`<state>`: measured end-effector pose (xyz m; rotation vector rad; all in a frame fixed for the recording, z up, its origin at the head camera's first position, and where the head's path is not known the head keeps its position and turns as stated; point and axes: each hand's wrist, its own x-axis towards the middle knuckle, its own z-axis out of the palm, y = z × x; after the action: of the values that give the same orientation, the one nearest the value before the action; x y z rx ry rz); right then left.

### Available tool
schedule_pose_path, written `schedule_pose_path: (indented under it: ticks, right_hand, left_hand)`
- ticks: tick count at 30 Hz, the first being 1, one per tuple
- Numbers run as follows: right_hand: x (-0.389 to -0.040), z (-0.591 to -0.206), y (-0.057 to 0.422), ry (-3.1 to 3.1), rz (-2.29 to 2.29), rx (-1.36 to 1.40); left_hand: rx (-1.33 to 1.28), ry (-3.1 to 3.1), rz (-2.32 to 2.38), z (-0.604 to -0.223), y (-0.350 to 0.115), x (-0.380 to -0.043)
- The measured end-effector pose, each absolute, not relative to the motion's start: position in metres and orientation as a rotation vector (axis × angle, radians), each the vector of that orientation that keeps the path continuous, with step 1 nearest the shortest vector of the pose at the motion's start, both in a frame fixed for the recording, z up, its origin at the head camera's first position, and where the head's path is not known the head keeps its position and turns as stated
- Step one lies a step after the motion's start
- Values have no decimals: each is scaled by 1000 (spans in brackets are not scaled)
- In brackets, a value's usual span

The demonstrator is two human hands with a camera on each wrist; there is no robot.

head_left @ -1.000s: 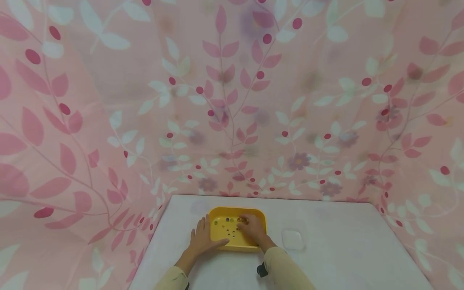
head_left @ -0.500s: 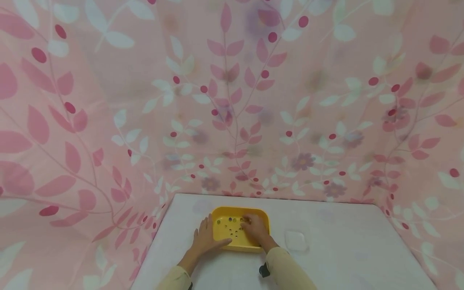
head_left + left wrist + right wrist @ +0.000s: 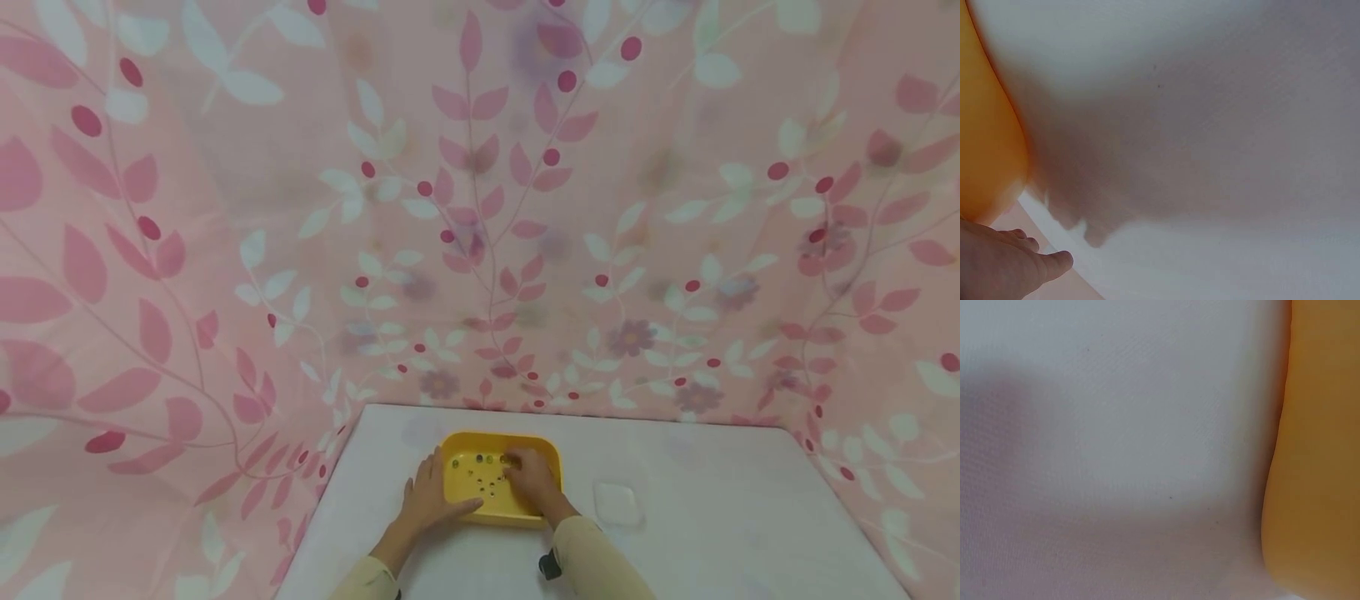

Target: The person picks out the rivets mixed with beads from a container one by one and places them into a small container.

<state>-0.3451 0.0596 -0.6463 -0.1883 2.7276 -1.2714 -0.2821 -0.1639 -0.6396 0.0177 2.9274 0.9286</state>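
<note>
On the white-covered table sits a shallow yellow tray point(image 3: 459, 498). Small round glass marbles point(image 3: 490, 459), some greenish and some dark, lie spread inside it, with several tinier clear pieces point(image 3: 492, 485) nearer the front. My left hand point(image 3: 429, 500) rests against the tray's left side, fingers spread and thumb along the front rim. In the left wrist view, part of that hand point(image 3: 1004, 259) shows beside the tray's wall point(image 3: 988, 137). My right hand point(image 3: 534, 479) reaches into the tray's right side, its fingers bent down by the marbles; whether they pinch one is hidden.
A clear, flat, square container or lid point(image 3: 618, 503) lies on the table right of the tray. Pink leaf-patterned cloth point(image 3: 480, 250) hangs behind and along the sides. The right wrist view shows only tablecloth and the tray's outer wall point(image 3: 1316, 462).
The head view has shifted slightly, so the scene sits a little further right. Both hands keep nearly the same places at the tray, with only small finger movement of the right hand.
</note>
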Motion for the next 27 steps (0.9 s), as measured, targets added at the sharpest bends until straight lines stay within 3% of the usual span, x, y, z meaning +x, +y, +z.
schedule_pose_path:
  ticks: [27]
  right_hand:
    - [-343, -642, 57, 2833, -1188, -163]
  left_hand:
    - [26, 2928, 929, -634, -162, -280]
